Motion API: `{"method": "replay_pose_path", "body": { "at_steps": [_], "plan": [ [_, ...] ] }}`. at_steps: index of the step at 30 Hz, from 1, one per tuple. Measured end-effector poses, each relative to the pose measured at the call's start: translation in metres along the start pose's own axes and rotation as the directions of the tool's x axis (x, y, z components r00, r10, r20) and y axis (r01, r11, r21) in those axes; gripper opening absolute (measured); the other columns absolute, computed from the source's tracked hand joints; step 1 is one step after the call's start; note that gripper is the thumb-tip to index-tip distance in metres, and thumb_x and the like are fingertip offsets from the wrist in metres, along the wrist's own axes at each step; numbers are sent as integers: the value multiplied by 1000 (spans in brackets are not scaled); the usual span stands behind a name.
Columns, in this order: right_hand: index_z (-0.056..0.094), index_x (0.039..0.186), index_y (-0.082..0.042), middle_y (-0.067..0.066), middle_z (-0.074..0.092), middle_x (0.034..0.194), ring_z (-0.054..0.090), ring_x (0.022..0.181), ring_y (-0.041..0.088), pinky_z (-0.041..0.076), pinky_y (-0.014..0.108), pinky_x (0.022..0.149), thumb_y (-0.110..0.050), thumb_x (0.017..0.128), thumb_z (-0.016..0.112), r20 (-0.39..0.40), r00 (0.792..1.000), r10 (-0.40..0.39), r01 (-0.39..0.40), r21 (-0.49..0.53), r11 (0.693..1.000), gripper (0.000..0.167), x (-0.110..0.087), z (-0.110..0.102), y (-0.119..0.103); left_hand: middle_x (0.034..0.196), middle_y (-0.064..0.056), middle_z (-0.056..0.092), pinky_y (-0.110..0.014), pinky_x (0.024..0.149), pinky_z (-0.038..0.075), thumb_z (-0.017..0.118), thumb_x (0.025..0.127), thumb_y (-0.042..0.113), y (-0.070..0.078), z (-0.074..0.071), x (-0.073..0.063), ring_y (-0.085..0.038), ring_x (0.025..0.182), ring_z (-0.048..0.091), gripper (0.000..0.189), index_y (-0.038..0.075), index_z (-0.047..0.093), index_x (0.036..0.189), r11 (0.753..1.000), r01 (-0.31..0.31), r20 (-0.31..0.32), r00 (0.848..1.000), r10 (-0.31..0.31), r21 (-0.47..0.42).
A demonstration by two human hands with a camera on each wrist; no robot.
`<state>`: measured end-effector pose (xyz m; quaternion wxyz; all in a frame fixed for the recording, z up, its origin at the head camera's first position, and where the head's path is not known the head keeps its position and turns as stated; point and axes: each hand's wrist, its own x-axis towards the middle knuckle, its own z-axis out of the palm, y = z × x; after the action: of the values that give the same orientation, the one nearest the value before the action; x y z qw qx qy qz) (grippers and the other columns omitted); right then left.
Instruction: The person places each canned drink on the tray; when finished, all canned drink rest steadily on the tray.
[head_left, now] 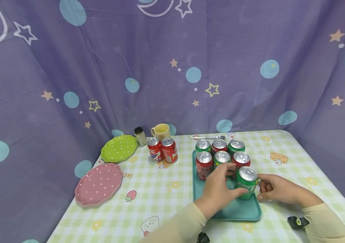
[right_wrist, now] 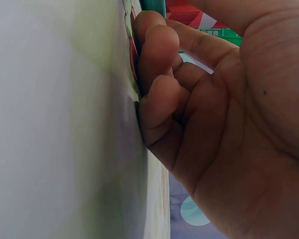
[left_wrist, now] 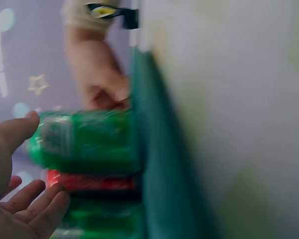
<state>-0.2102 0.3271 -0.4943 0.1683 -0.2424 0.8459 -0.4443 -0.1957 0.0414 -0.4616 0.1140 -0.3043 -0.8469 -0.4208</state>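
Observation:
A green soda can (head_left: 246, 185) stands at the front right of a teal tray (head_left: 237, 212). My left hand (head_left: 218, 190) spreads around its left side, thumb in front and fingers behind. In the left wrist view the thumb and straight fingers (left_wrist: 42, 209) part around the blurred top of this can. My right hand (head_left: 278, 189) is at the tray's right edge, index finger beside the can and other fingers curled. In the right wrist view those curled fingers (right_wrist: 159, 55) rest low against the tablecloth. Behind stand rows of red and green cans, among them a red can (head_left: 204, 167).
Two red cans (head_left: 168, 150) stand left of the tray, before a yellow mug (head_left: 161, 131) and a black-capped jar (head_left: 141, 137). A pink plate (head_left: 99, 185) and a green plate (head_left: 119, 148) lie far left. A white-handled utensil (head_left: 207, 137) lies behind the tray.

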Motion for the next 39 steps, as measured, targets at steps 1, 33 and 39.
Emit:
{"method": "replay_pose_path", "body": {
  "at_steps": [1,33,39],
  "plan": [
    [60,102,-4,4,59,78,52,64,10,45,28,53,-20,91,83,-2,1000,0,0,-2,1000,30,0,0,0,131,6,63,-12,89,52,93,80,37,1,-7,1,-5,115,65,76,18,52,141,1000,-11,-8,1000,11,-26],
    [61,104,-6,4,60,78,53,64,9,46,28,54,-24,91,84,-9,1000,29,-29,-44,999,32,-1,0,-1,142,-21,56,-55,121,31,83,89,1,-131,-213,15,-40,137,49,65,-4,50,144,980,21,-554,822,-130,-200],
    [62,106,-5,5,60,78,53,64,9,46,28,54,-23,91,84,-1,1000,28,-28,-33,999,32,0,0,-1,151,-19,49,-49,125,27,84,91,14,-170,-217,6,-33,145,42,73,5,44,151,949,194,-524,797,-299,-247]
  ]
}}
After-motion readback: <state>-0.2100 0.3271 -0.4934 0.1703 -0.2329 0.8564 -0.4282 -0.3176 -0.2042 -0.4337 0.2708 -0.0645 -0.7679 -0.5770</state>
